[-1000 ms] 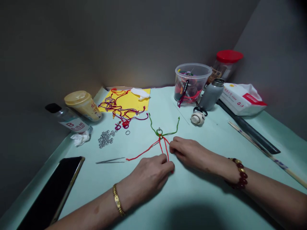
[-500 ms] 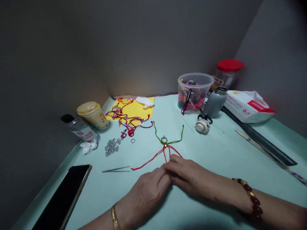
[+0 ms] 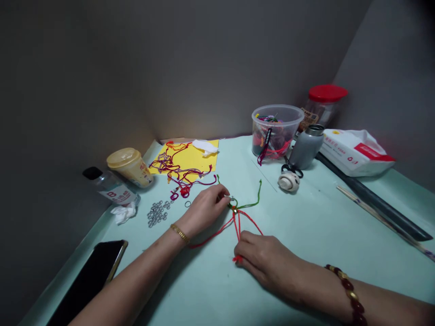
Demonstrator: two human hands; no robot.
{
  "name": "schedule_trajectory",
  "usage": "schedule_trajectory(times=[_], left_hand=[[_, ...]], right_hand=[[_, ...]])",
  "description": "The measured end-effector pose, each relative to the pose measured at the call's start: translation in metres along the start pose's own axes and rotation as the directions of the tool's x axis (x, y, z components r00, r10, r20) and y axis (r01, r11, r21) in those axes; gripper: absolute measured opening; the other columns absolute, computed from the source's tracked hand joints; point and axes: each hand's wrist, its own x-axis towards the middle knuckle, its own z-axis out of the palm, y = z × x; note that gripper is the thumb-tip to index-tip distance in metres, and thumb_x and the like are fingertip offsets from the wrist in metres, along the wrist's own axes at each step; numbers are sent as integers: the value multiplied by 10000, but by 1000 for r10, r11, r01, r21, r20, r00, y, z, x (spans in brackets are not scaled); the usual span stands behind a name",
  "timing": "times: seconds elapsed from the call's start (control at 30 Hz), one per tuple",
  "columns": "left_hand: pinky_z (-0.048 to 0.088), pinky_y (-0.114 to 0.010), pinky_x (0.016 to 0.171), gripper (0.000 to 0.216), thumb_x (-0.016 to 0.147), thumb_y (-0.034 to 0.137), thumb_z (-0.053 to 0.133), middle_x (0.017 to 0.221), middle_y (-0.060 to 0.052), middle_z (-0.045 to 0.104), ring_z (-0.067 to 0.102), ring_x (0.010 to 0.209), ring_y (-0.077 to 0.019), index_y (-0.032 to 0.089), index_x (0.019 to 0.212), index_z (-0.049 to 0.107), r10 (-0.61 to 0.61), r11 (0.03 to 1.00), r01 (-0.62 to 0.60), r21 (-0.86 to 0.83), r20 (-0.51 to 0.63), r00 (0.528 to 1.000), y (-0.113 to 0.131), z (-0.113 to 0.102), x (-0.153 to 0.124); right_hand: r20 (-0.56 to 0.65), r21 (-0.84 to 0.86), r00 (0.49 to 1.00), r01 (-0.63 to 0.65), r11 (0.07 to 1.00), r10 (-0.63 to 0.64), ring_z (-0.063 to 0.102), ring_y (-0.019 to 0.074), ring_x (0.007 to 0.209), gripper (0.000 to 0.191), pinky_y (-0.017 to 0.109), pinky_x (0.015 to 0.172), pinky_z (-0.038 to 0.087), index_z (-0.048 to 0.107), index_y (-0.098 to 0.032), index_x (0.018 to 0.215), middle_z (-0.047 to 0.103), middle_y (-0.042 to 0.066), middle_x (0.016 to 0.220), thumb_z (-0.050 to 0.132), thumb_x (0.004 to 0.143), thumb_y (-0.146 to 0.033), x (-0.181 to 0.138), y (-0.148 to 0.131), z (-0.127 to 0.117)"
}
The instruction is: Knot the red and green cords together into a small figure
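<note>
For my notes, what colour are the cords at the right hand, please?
The cords are red; head view.

A heap of little metal rings (image 3: 157, 213) is seen just left of the grips. A crumpled tissue (image 3: 123, 213), a yellow-lidded cup (image 3: 131, 165) and a black-capped bottle (image 3: 112, 188) are set further left. A dark phone (image 3: 88, 280) is laid well to the left, nearer than the grips. Beyond them, loose threads (image 3: 180, 174) are spread over yellow paper (image 3: 200, 158). Back and to the right, a clear tub (image 3: 292, 124), a red-lidded jar (image 3: 322, 104), a grey flask (image 3: 306, 146), scissors (image 3: 291, 170) and a white packet (image 3: 356, 151) are found. A dark rod (image 3: 370, 199) and pale chopsticks (image 3: 384, 222) are laid far right.
</note>
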Motion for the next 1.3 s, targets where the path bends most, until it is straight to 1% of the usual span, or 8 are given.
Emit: schedule_trajectory(times=[0.27,0.53,0.73,0.83,0.9,1.0,1.07,1.3], left_hand=[[439,-292,790,201,872,199,472,952,-29,603,575,858,-165,220,1012,615,109,988,-123,89,154,982,-10,11,24],[365,-249,606,66,822,197,517,810,-11,607,530,714,-148,191,857,573,41,994,-56,96,148,988,-4,10,28],[392,-256,647,120,842,175,495,827,-22,625,550,754,-154,183,874,610,49,995,-63,80,163,985,-4,9,26],[430,-268,720,269,862,175,503,944,-32,613,559,822,-156,217,1112,593,119,989,-131,71,161,980,-7,3,23],[443,-277,775,338,861,164,526,1049,-49,580,553,896,-160,241,1186,577,211,971,-225,83,150,966,-9,0,21],[437,-278,797,250,881,142,513,1058,-55,557,533,939,-166,236,1065,654,374,910,-396,126,164,913,-11,-2,20],[431,-274,778,221,911,162,494,997,-52,567,530,913,-167,230,1001,684,427,876,-457,153,194,883,-12,-1,20],[428,-236,724,244,943,186,465,937,-36,582,548,854,-144,229,982,702,406,874,-458,159,276,871,-11,-2,23]], right_hand=[[-5,-86,1000,22,996,-22,457,110,640,118,253,552,273,586,-172,851,588,30,863,498,926,-148,-2,2,5],[-81,-176,996,18,984,-32,429,111,625,125,272,530,216,568,-179,843,568,20,840,490,927,-129,-2,5,9],[-103,-201,990,72,977,-94,381,107,580,166,280,521,204,556,-176,818,545,4,782,460,904,-72,-1,8,10],[-81,-201,993,72,977,-90,393,114,603,148,278,524,210,553,-183,831,551,6,793,479,892,-70,-2,8,10],[-71,-193,994,67,979,-82,396,114,611,135,274,525,215,553,-184,841,555,9,806,487,893,-79,-2,7,9],[-65,-177,996,56,983,-68,401,110,610,137,268,527,223,554,-183,839,556,9,812,482,900,-83,-2,6,6],[-63,-168,996,54,984,-65,407,109,612,136,267,528,227,552,-181,834,558,9,813,481,908,-92,-2,6,5],[-52,-176,995,70,982,-80,393,117,620,128,272,519,211,546,-185,834,551,10,808,487,894,-89,-2,7,6]])
